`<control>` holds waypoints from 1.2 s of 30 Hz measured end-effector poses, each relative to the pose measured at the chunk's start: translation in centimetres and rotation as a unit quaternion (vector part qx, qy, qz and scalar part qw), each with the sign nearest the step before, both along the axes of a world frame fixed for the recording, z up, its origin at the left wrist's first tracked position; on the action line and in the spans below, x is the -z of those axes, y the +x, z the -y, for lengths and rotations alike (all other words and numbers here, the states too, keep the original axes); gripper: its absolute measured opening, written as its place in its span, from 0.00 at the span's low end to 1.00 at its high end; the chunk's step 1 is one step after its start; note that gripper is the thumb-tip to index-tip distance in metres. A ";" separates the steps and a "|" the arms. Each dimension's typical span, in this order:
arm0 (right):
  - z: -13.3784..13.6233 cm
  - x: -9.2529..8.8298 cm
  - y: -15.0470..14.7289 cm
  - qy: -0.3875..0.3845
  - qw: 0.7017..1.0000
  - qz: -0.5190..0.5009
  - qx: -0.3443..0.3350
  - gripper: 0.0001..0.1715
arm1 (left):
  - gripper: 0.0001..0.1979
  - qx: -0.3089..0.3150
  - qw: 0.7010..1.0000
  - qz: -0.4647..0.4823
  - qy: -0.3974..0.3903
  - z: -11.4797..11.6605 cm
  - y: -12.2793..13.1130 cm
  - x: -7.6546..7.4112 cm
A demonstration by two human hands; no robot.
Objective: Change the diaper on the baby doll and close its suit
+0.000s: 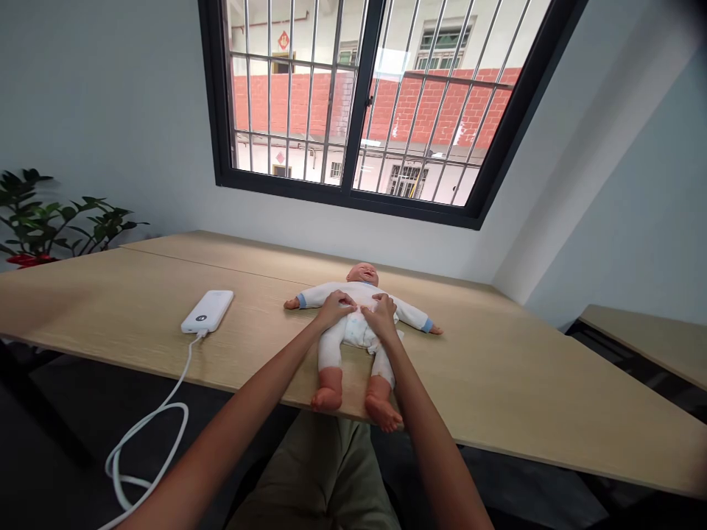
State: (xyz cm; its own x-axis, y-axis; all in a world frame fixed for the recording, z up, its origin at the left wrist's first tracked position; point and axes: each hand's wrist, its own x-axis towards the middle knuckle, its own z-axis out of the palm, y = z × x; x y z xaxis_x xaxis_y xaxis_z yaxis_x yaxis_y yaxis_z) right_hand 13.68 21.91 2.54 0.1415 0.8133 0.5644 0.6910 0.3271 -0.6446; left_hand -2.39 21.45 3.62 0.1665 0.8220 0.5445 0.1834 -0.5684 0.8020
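Note:
A baby doll (364,293) in a white top with blue cuffs lies on its back, arms spread and feet at the table's front edge. Round its hips is a white diaper (360,333) with faint printing. My left hand (336,309) is closed at the diaper's waist on the left side, fingertips pinched together. On the other side my right hand (382,315) pinches the waist too, its thumb close to the left fingertips. Both hands partly cover the waistband, so the exact bit between the fingers is hard to see.
A white power bank (208,311) lies on the wooden table (497,383) to the left, its white cable (185,379) hanging over the front edge in loops. A potted plant (55,224) stands at far left. Behind the table are a wall and a barred window (347,193).

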 end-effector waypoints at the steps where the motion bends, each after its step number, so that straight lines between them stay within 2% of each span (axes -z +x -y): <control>1: 0.1 -0.1 0.0 -0.002 1.000 -0.013 -0.009 0.19 | 0.03 -0.003 1.000 -0.001 0.001 0.0 0.0 0.0; 4: 0.2 -0.6 0.5 0.014 0.994 -0.090 -0.057 0.21 | 0.02 -0.018 1.000 -0.006 0.012 0.1 -0.2 0.0; 6: 0.0 -1.1 1.1 0.021 0.978 -0.192 -0.080 0.23 | 0.02 -0.029 0.999 -0.017 0.023 0.2 -0.4 -0.1; 8: -0.3 -1.6 1.9 0.019 0.954 -0.292 -0.071 0.22 | 0.03 -0.044 0.998 -0.038 0.037 0.3 -0.5 -0.2; 10: -0.4 -1.9 2.7 0.018 0.942 -0.331 -0.050 0.19 | 0.03 -0.067 0.994 -0.072 0.056 0.4 -0.6 -0.3; 12: -0.3 -1.9 3.1 0.016 0.950 -0.308 -0.054 0.15 | 0.03 -0.085 0.988 -0.107 0.074 0.4 -0.6 -0.5; 15: 0.5 -1.7 3.0 -0.013 0.966 -0.219 -0.136 0.16 | 0.04 -0.101 0.983 -0.131 0.084 0.5 -0.5 -0.6; 18: 1.3 -1.7 2.6 -0.049 0.969 -0.131 -0.203 0.20 | 0.05 -0.109 0.979 -0.148 0.084 0.4 -0.5 -0.5; 26: 2.0 -2.0 2.3 -0.065 0.984 -0.026 -0.164 0.23 | 0.08 -0.128 0.965 -0.224 0.043 0.5 -0.2 0.2; 28: 1.8 -1.9 2.1 -0.070 0.985 -0.024 -0.159 0.23 | 0.08 -0.127 0.964 -0.228 0.038 0.4 -0.2 -0.1; 30: 1.6 -2.1 1.8 -0.081 0.984 -0.047 -0.155 0.23 | 0.08 -0.131 0.965 -0.224 0.042 0.8 -0.2 -1.2; 33: 2.7 -3.3 2.0 -0.078 0.979 -0.093 -0.162 0.21 | 0.08 -0.157 0.966 -0.175 0.103 3.7 -0.2 -3.5; 35: 5.7 -4.8 2.7 -0.043 0.977 -0.101 -0.180 0.19 | 0.10 -0.180 0.961 -0.106 0.182 7.9 0.0 -4.2; 36: 8.1 -5.7 3.1 -0.020 0.976 -0.092 -0.194 0.18 | 0.10 -0.203 0.953 -0.056 0.218 10.5 0.1 -3.8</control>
State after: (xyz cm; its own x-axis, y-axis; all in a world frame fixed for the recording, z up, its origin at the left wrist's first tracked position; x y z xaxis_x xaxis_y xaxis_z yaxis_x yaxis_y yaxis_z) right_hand 16.76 13.82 8.26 -0.0860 0.8470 0.5247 0.3914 0.5130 -0.7640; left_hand -2.27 10.98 7.44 -0.0393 0.5317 0.8460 0.5294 -0.7070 0.4689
